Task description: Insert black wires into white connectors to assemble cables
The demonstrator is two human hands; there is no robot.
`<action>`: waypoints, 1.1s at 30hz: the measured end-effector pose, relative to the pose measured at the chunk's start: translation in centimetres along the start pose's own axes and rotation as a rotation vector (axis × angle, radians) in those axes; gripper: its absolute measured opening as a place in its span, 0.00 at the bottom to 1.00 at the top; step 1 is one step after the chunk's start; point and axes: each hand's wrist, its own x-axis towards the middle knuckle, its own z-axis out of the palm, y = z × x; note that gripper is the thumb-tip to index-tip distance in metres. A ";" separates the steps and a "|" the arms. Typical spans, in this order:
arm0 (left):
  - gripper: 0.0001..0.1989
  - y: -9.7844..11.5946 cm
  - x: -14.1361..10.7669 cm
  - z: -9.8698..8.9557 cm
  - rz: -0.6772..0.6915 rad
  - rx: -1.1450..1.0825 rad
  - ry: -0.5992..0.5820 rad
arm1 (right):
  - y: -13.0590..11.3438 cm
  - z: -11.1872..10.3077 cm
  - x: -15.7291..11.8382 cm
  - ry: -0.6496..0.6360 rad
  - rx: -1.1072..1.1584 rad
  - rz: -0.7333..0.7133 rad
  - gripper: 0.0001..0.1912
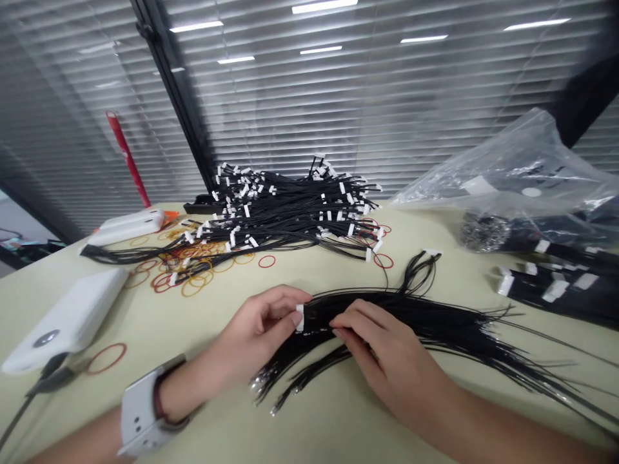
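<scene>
My left hand (258, 328) pinches a small white plastic connector (300, 318) between thumb and fingertips. Just right of it, the thumb and forefinger of my right hand (382, 348) are pressed together on what looks like a thin black wire, hard to make out against the dark strands. Beneath both hands lies a loose bundle of black wires (449, 322) with bare metal tips at its ends. Several looped wires joined to a white connector (432, 252) rest behind my right hand.
A large pile of black cables with white connectors (290, 206) stands at the back. Rubber bands (198, 264) are scattered before it. White power banks (68, 316) lie left, one with a cable plugged in. At right are a clear plastic bag (522, 167) and more cables (570, 290).
</scene>
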 end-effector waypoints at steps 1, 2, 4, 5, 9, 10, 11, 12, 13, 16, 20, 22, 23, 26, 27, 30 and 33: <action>0.07 0.0 0.1 0.0 -0.011 -0.033 -0.003 | 0.0 0.0 0.0 -0.004 0.017 0.020 0.08; 0.08 0.0 0.1 -0.1 -0.020 -0.056 -0.006 | 0.0 0.0 0.1 -0.011 0.031 0.049 0.08; 0.08 -0.1 0.2 -0.1 -0.032 -0.083 -0.009 | 0.1 -0.1 0.2 -0.022 0.050 0.114 0.07; 0.08 -0.1 0.3 -0.2 -0.038 -0.091 -0.011 | 0.1 -0.1 0.3 -0.028 0.053 0.141 0.07; 0.08 -0.3 0.4 -0.1 -0.048 -0.096 -0.012 | 0.1 -0.3 0.4 -0.044 0.043 0.205 0.07; 0.08 -0.3 0.4 -0.1 -0.047 -0.096 -0.012 | 0.1 -0.3 0.4 -0.045 0.039 0.212 0.07; 0.07 -0.3 0.3 -0.1 -0.046 -0.098 -0.012 | 0.1 -0.3 0.4 -0.047 0.034 0.216 0.07; 0.07 -0.3 0.3 -0.1 -0.046 -0.102 -0.011 | 0.1 -0.3 0.3 -0.047 0.030 0.218 0.07; 0.07 -0.3 0.3 0.0 -0.050 -0.110 -0.012 | 0.2 -0.3 0.3 -0.047 0.028 0.220 0.07; 0.07 -0.4 0.4 -0.1 -0.067 -0.148 -0.013 | 0.2 -0.3 0.3 -0.047 0.030 0.222 0.07; 0.07 -0.3 0.4 -0.2 -0.069 -0.148 -0.019 | 0.2 -0.3 0.4 -0.048 0.028 0.215 0.08; 0.07 -0.3 0.5 -0.2 -0.063 -0.132 -0.023 | 0.2 -0.2 0.4 -0.051 0.021 0.205 0.08; 0.06 -0.3 0.5 -0.2 -0.060 -0.126 -0.024 | 0.3 -0.2 0.4 -0.051 0.017 0.196 0.08; 0.06 -0.3 0.5 -0.2 -0.055 -0.118 -0.029 | 0.3 -0.2 0.4 -0.047 0.004 0.166 0.08; 0.06 -0.3 0.5 -0.2 -0.059 -0.118 -0.031 | 0.3 -0.2 0.4 -0.042 0.000 0.157 0.08; 0.05 -0.3 0.4 -0.2 -0.067 -0.122 -0.039 | 0.3 -0.2 0.3 -0.020 -0.013 0.139 0.08; 0.06 -0.3 0.4 -0.2 -0.066 -0.129 -0.045 | 0.3 -0.2 0.3 -0.006 -0.022 0.128 0.08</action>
